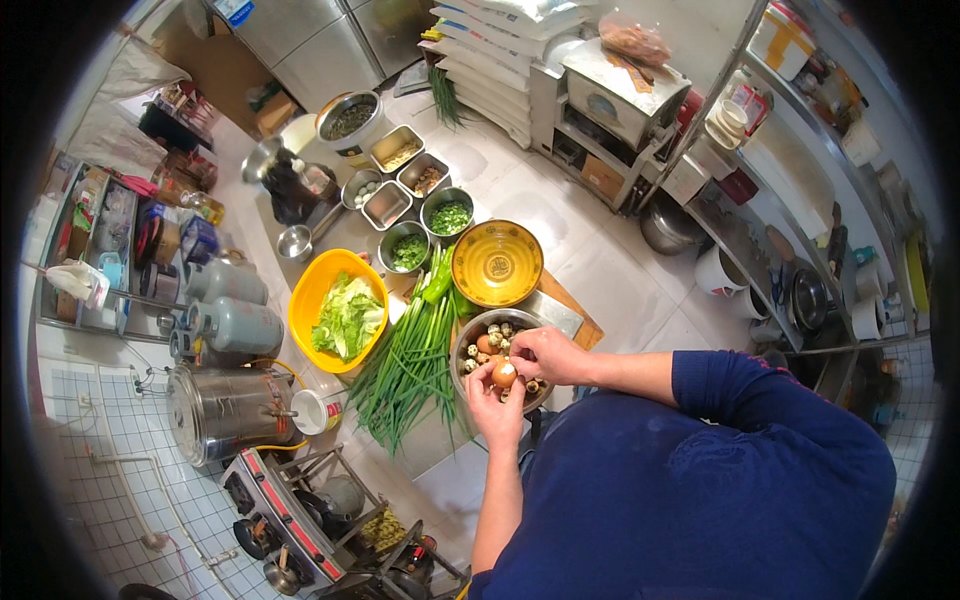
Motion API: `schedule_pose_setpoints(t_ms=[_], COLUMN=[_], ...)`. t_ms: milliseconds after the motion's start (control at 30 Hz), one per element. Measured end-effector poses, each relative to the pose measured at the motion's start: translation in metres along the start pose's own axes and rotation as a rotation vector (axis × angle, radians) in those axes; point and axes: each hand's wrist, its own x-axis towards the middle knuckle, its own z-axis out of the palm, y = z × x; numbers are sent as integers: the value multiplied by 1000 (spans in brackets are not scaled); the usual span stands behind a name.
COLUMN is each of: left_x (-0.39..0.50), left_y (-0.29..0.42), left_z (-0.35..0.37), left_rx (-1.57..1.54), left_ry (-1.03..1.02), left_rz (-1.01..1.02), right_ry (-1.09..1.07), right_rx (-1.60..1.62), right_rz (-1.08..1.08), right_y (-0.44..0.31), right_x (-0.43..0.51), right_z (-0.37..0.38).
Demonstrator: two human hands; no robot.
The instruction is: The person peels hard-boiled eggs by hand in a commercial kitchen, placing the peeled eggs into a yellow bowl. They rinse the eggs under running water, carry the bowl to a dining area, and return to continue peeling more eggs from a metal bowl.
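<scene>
My left hand (496, 409) holds a brown egg (503, 374) over a steel bowl (459, 346). A white patch shows on the egg where its shell is off. The fingers of my right hand (551, 355) pinch at the shell beside that patch. Speckled quail eggs (472, 364) and another brown egg (489, 343) lie in the bowl; both hands hide part of its contents. Just beyond the bowl stands a yellow patterned bowl (498, 264) with nothing in it. Long green onions (409, 364) lie to the left of the steel bowl.
A yellow basin (298, 300) of lettuce (349, 319) sits beyond the onions. Steel containers of chopped greens (450, 218) and other ingredients stand farther back. A flat metal blade (551, 311) rests on a wooden board (574, 300). Gas cylinders (240, 328) and a stove (281, 517) are at left.
</scene>
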Motion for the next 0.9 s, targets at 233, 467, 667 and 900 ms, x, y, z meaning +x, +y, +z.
schedule_pose_setpoints(t_ms=[233,467,667,900], left_x=[-3,-4,-2,1], left_y=[0,-1,6,17], left_z=[-12,-7,-5,-5], left_rx=[-215,-115,135,393], left_ry=[9,4,51,95], left_rz=[-74,1,95,209], right_ry=[-92,-64,-88,-181], right_rx=[-76,124,255,336], right_rz=[30,-8,149,228], right_y=[7,1,-4,-4], right_x=[2,5,2,4], right_z=[-2,4,1,-2])
